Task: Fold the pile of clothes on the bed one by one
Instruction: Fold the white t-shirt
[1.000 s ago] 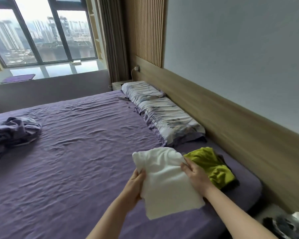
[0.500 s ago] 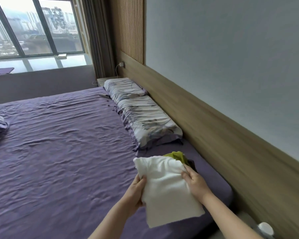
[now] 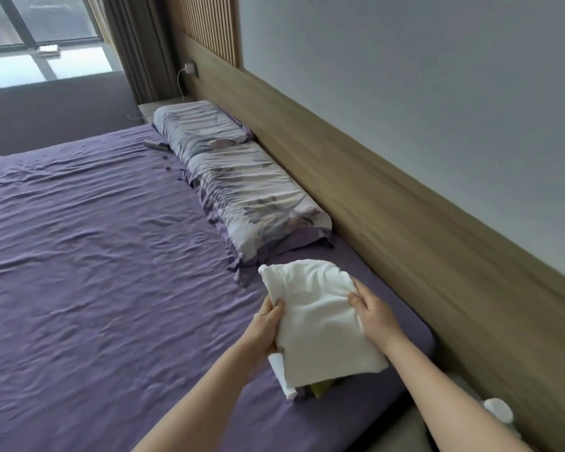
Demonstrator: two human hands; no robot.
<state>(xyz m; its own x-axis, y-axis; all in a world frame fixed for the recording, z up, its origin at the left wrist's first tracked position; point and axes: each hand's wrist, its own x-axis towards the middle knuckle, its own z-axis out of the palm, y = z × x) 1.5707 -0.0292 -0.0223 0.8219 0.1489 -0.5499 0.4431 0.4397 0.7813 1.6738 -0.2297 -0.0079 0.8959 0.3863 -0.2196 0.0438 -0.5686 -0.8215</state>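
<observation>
Garment [image 3: 320, 324], white and folded, is held over the near corner of the bed [image 3: 95, 272], just in front of the nearer pillow [image 3: 258, 200]. It is gripped at both side edges. The left hand [image 3: 266, 327] is clamped on its left edge, with the thumb on top and the fingers curled underneath. The right hand [image 3: 374, 316] is clamped on its right edge, with the thumb pressed onto the upper face and the fingers wrapped around the edge. The two hands are kept apart by the width of the folded cloth.

Under the garment's near edge, a strip of green cloth [image 3: 322, 388] is seen, mostly hidden; whether the white piece is resting on it or held just above it cannot be told.

A second pillow [image 3: 199, 125] is laid beyond the nearer pillow, end to end with it, and both are set against the wooden headboard [image 3: 372, 197]. The bed is covered with a wrinkled purple sheet. A small dark object [image 3: 155, 145] is seen on the sheet beside the far pillow, too blurred to identify. A charger [image 3: 190, 68] is plugged in above the far pillow, beside a curtain [image 3: 134, 44] and a window [image 3: 36, 34].
</observation>
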